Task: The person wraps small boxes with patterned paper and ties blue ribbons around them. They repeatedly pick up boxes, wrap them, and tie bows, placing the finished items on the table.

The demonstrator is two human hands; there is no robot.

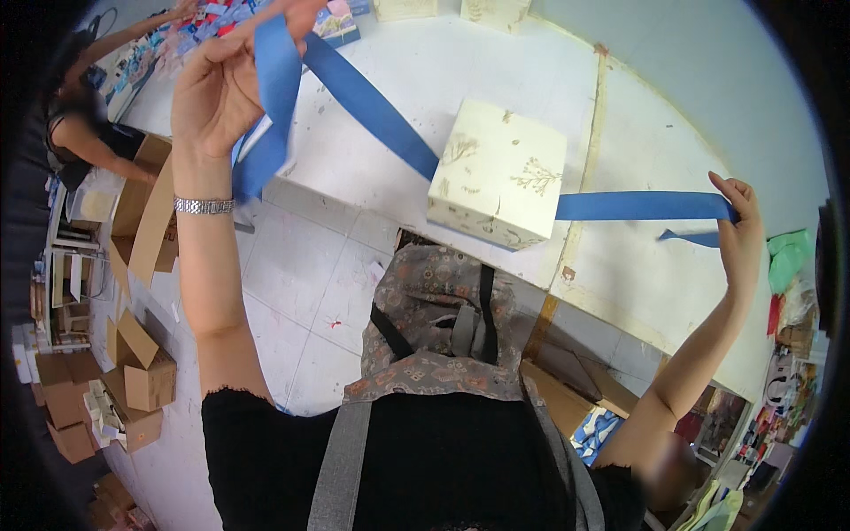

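Note:
A cream cardboard box [499, 174] printed with plant sprigs sits on the white table [651, 279] near its front edge. Blue ribbon [375, 106] runs out from both sides of it, apparently passing underneath. My left hand [222, 93] is raised at the upper left and grips one length, with a loop of it hanging below the fingers. Out to the right, my right hand [740, 226] pinches the other length, which stretches nearly level from the box. Its short cut end hangs loose beside that hand.
More patterned boxes [495, 13] stand at the table's far edge. At the upper left, another person [86, 119] reaches into an open carton [143, 206]. Several cardboard boxes [149, 378] lie on the tiled floor. A green plastic bag [788, 259] is at the far right.

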